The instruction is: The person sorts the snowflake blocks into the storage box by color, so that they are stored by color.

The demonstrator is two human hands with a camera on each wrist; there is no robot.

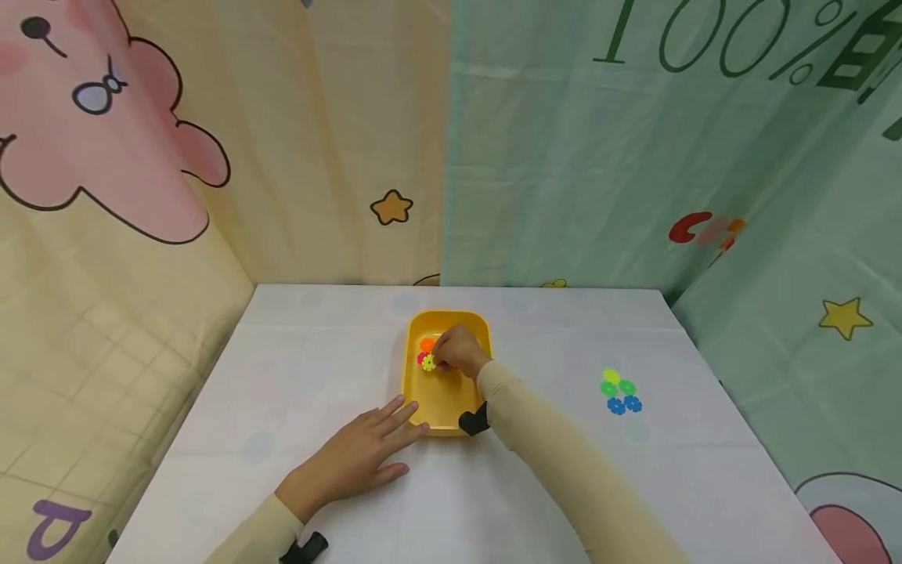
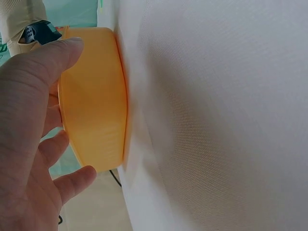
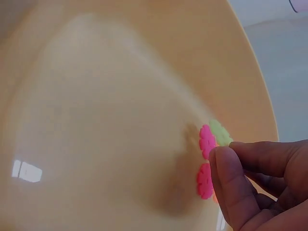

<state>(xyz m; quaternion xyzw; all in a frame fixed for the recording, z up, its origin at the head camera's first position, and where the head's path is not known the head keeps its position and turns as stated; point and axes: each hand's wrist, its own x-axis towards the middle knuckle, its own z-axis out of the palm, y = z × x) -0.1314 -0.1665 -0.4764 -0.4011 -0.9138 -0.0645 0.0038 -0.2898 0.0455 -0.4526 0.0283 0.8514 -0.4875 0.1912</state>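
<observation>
A yellow plastic tray (image 1: 442, 403) stands on the table. My right hand (image 1: 460, 350) reaches down into it from the right. Its thumb and forefinger (image 3: 262, 156) pinch at the edge of a yellow-green flower-shaped disc (image 3: 220, 132). Two pink flower-shaped discs (image 3: 207, 142) show right beside the fingertips in the right wrist view, with a sliver of orange behind. In the head view an orange disc (image 1: 427, 345) lies in the tray's left half. My left hand (image 1: 359, 454) has its fingers spread, fingertips at the tray's near left corner; the left wrist view shows them along the tray's outer wall (image 2: 96, 101).
To the right of the tray, a small cluster of discs lies on the white table (image 1: 564, 486): a yellow disc (image 1: 611, 376), green discs (image 1: 627, 387) and blue discs (image 1: 616, 406). Printed curtains (image 1: 338, 141) hang behind the table and at both sides.
</observation>
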